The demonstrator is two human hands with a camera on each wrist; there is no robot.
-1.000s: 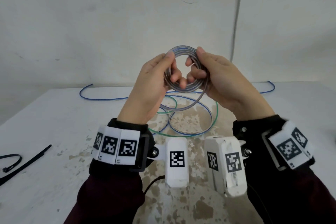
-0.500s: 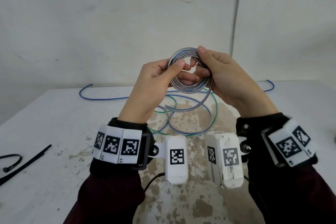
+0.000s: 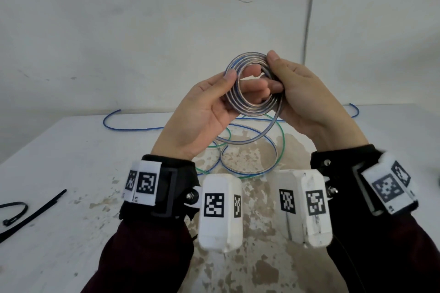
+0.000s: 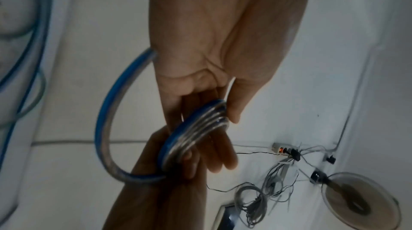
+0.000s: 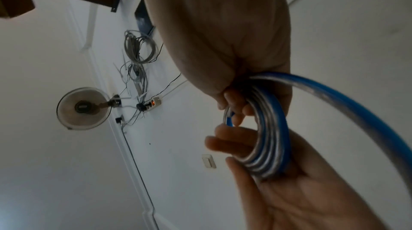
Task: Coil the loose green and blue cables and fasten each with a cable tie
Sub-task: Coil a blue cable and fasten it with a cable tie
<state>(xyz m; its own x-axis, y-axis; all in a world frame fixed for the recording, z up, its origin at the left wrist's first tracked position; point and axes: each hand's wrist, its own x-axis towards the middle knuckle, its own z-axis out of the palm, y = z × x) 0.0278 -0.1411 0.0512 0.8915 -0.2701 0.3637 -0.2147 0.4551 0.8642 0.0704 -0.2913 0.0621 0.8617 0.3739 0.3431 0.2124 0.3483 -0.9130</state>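
Currently the step in hand is winding the blue cable (image 3: 252, 112); several turns already form a compact coil (image 3: 240, 97) held up between the two hands, above the tabletop (image 3: 71, 154).

Hand state:
- The left hand (image 3: 204, 112) grasps the coil's left side — thumb on the near face, fingers (image 4: 220, 154) passed behind and through the ring.
- The right hand (image 3: 307, 102) grasps the coil's right side, thumb on top, fingers curled round the bundled turns.

Cable position:
- A free length of the blue cable drops from the coil, under the right hand, to loose loops lying on the tabletop below and beyond the wrists.
- The green cable (image 3: 282, 135) lies uncoiled on the tabletop beneath the hands, interlaced with the blue loops.
- Two black cable ties (image 3: 35, 211) lie on the tabletop well to the left of the left hand; neither is fitted.

Assessment: the task is at an early stage — one cable partly wound, none fastened.

The next move probably calls for drawing up more slack and laying another turn onto the coil, one hand keeping the turns clamped so they do not spring apart. Since the blue loops cross the green cable, the slack may snag or drag it.
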